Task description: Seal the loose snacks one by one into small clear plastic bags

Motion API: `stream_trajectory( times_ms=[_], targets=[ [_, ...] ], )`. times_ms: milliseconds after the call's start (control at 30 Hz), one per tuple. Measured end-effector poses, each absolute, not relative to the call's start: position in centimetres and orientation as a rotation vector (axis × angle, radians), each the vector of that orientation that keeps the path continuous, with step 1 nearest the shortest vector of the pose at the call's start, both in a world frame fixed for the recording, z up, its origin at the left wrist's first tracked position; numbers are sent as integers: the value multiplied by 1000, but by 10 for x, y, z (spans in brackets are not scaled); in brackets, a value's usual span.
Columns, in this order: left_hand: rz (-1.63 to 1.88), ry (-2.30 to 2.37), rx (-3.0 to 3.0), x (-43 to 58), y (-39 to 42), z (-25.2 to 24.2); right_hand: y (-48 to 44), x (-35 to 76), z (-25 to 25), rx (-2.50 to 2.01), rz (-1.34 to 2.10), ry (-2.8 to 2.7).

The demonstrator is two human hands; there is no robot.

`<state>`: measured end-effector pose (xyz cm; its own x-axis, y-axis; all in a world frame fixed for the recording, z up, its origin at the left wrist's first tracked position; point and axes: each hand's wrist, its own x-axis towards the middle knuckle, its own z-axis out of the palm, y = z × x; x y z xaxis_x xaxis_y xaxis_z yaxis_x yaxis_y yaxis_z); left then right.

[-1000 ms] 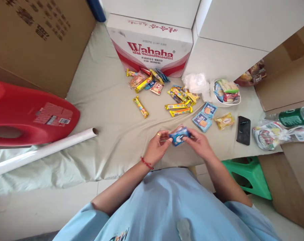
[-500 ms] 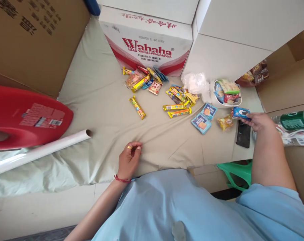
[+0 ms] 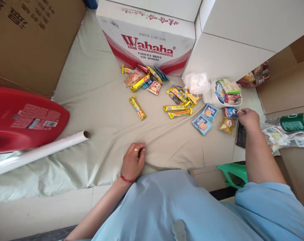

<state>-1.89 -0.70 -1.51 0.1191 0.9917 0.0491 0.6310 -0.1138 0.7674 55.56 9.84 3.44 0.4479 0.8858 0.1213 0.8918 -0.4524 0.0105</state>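
My right hand [image 3: 249,119] pinches the right edge of a small blue snack packet [image 3: 230,112], low over the cloth. Just below that packet is a yellow, see-through snack packet [image 3: 226,125]; to its left lie two light-blue snack packets [image 3: 202,124]. A white bowl [image 3: 239,103] of wrapped snacks stands right behind the held packet. Near the front edge my left hand [image 3: 134,160] rests on the cloth, fingers curled in and nothing seen in them. Yellow snack bars [image 3: 177,107] lie in a group at mid-table, and a single yellow bar [image 3: 137,108] lies apart to the left.
A Wahaha water carton [image 3: 152,47] stands at the back with mixed snacks [image 3: 141,82] before it. A red plastic object [image 3: 28,117] and a white roll [image 3: 41,152] are at left. A dark phone [image 3: 240,135], partly hidden, and a green-labelled bottle [image 3: 295,122] lie at right.
My right hand has moved left with the blue packet, which now sits lower and closer to the yellow packet. My left hand appears slightly farther right, still curled; the view shifted a little.
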Motion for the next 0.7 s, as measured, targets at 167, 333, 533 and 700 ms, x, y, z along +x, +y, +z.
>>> stream_trajectory(
  times_ms=[167, 333, 533, 700],
  targets=[
    [789, 1552, 1820, -20, -8, -16, 72, 523, 24, -2526, -425, -1454],
    [805, 1537, 1819, -20, -8, -17, 52, 476, -11, -2296, -361, -1660],
    [904, 1565, 1764, -29, -17, -18, 57, 464, 11, -2191, -457, -1631],
    [899, 1664, 1697, -38, -28, -15, 98, 440, 42, -2213, -266, -1744]
  ],
)
